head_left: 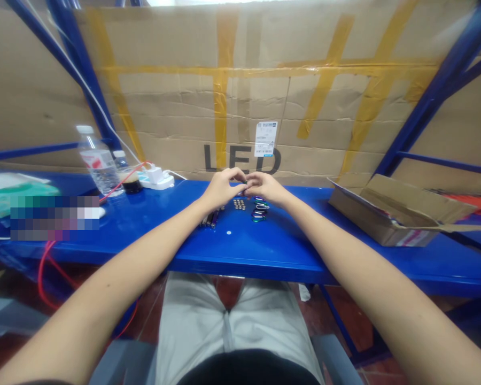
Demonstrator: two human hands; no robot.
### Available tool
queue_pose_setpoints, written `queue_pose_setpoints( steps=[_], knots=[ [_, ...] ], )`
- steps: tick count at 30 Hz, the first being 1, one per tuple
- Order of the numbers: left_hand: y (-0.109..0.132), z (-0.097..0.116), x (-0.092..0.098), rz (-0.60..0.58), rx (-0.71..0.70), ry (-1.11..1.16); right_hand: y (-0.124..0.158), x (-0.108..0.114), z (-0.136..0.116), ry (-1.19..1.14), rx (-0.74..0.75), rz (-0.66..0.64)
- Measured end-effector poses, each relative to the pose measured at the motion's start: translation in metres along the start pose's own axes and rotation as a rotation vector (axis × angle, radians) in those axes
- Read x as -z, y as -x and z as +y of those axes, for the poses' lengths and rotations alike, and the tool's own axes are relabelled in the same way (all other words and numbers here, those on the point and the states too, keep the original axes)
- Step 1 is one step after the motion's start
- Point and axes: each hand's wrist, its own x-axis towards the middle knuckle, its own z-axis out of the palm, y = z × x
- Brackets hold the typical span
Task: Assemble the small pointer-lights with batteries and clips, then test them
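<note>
Both hands meet above the middle of the blue shelf (240,251). My left hand (221,188) and my right hand (264,187) are pinched together, fingertips touching around a small dark item I cannot make out. Directly beneath them lie a cluster of small metal pieces (239,203), a pile of coloured rings (259,209) and a few dark stick-shaped parts (210,218). A tiny white dot (229,232) lies nearer to me on the shelf.
A water bottle (98,160), a dark cup (130,181) and a white power strip (157,178) with a red cable stand at the left. An open cardboard box (388,211) sits at the right. A taped cardboard sheet marked LED (244,96) backs the shelf.
</note>
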Motion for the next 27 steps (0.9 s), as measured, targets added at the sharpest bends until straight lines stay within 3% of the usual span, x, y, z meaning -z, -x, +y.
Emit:
queue_pose_setpoints(
  steps=[4,9,12,16,20,27],
  knots=[
    [-0.001,-0.002,-0.001,0.060,0.039,0.093,-0.004,0.005,0.002,0.066,0.001,-0.002],
    [-0.004,-0.011,-0.001,0.107,0.103,0.266,-0.006,0.028,0.011,0.677,-0.035,0.156],
    [-0.005,-0.017,0.000,0.070,0.169,0.335,-0.005,0.041,0.019,0.883,-0.117,0.101],
    [-0.006,-0.024,-0.001,0.021,0.208,0.396,-0.005,0.047,0.027,0.935,-0.123,0.019],
    [-0.006,-0.026,-0.002,0.009,0.271,0.520,-0.007,0.046,0.031,0.963,-0.113,0.018],
    [-0.006,-0.028,-0.003,0.002,0.274,0.494,-0.004,0.044,0.023,0.965,-0.147,0.024]
  ],
)
